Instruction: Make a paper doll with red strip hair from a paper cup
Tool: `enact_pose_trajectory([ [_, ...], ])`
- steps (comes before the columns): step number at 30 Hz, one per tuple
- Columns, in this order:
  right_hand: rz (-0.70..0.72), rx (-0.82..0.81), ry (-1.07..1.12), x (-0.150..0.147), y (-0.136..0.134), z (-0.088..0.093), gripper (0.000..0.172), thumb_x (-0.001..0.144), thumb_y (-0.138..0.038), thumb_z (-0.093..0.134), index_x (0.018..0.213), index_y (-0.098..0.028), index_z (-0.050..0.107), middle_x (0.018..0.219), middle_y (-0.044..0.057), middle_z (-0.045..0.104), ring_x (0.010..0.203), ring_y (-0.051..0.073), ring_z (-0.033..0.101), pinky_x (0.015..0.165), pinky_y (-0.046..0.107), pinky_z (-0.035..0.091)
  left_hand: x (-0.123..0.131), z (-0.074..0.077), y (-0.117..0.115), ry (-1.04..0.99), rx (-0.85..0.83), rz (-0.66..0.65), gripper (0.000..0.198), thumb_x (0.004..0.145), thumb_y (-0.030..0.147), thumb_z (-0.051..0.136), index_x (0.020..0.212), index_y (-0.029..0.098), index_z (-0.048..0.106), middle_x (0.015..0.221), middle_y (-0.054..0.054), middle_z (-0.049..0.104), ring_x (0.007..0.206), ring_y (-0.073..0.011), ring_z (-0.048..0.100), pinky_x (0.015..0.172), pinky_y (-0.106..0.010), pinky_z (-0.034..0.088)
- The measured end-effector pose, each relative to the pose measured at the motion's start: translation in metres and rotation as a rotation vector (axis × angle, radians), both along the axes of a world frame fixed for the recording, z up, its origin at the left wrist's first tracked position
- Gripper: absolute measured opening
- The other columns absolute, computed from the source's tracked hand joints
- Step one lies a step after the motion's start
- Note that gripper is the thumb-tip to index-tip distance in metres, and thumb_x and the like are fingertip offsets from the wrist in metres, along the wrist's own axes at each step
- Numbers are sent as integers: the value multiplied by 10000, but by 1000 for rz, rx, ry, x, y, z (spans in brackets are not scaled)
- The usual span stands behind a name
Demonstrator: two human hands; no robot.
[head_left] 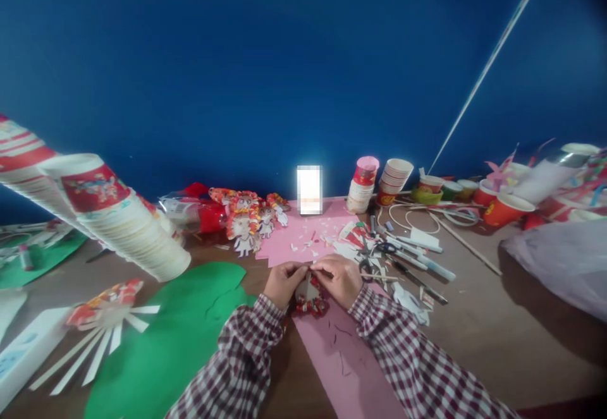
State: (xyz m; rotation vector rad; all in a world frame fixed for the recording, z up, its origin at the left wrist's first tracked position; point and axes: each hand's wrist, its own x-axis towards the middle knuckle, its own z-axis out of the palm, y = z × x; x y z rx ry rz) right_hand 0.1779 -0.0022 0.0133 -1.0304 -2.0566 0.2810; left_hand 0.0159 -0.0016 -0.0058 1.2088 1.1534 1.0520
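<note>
While both hands meet in the middle of the counter (465,343), a small paper piece (310,292) sits between them, pale in the middle with a red, curly edge at the bottom. The left hand (284,283) pinches its top with thumb and finger, and the right hand (340,280) is pinched at the same top edge, so close that the fingertips almost meet. I cannot tell if the right fingers hold some tiny bit as well. From the fingertips, the piece hangs down toward the person, and its curly edge is the end nearest the body. It looks a bit longer that way than across, but the fingers hide its top, so I cannot be sure. Neither hand is clearly nearer, because one comes in from each side and both are at the top. Under and beside the piece is a long pink strip (351,356), and I cannot tell if the two touch. Just past the hands, little scraps (313,237) lie on more pink paper (289,248). Big green paper (175,324) is to the left, with paper dolls (243,239) farther back. To the right of the right hand are scissors (366,266) and pens (422,258)
</note>
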Motion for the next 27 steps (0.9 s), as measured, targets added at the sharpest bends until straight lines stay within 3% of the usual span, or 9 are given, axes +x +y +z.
enact_pose_trajectory([
  [5, -5, -16, 0, 1, 1, 0, 136, 770, -137, 537, 825, -210, 637, 800, 23, 654, 780, 150, 585, 722, 282, 460, 2, 2, -1, -62, -81, -12, 361, 639, 424, 624, 789, 97, 661, 645, -35, 650, 549, -114, 550, 538, -218, 430],
  [10, -6, -28, 21, 2, 1, -1, 132, 770, -138, 538, 829, -206, 635, 809, 25, 651, 790, 151, 580, 729, 285, 458, 2, 7, -2, -38, -96, 3, 339, 648, 430, 618, 657, 92, 640, 476, 12, 569, 420, -67, 449, 431, -179, 351],
  [18, -1, -24, 8, 2, 2, 1, 135, 784, -150, 523, 831, -203, 638, 810, 28, 652, 791, 145, 581, 732, 274, 454, -1, 0, 2, -16, -108, -32, 379, 622, 428, 642, 797, 92, 661, 676, -53, 663, 569, -130, 564, 549, -231, 438],
  [27, 16, -19, 24, 2, 3, 1, 119, 776, -161, 548, 833, -203, 644, 801, 27, 653, 773, 145, 579, 715, 264, 453, 0, -2, 2, -88, -94, 2, 287, 637, 397, 639, 663, 110, 639, 513, 16, 582, 452, -69, 471, 456, -179, 357],
])
